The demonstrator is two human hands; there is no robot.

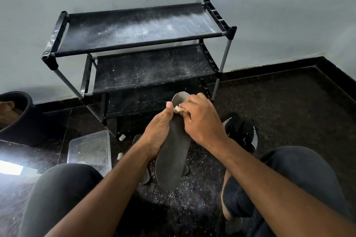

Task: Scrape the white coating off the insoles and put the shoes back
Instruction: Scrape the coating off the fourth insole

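While the person sits low on the floor w/ knees apart, the left hand [157, 134] grips a grey insole [172, 159] along its left edge, thumb stretched up the rim, other fingers hidden behind it. The insole is held in the air between the knees, toe end pointing toward the shoe rack [138, 44]. The right hand [200, 119] has its fingers curled round a pale scraper [178, 109], pressing it on the insole near the toe. Can't tell what the scraper is exactly. White flakes lie on the dark floor [289, 102] under the insole and dust the rack's shelves. A pair of black shoes [241, 131] w/ white stripes sits on the floor just right of the hands. Another insole [143, 178] lies below, partly hidden. A clear plastic tub [90, 150] sits left, near the rack's foot, and a black pot [21, 119] stands at far left by the wall.
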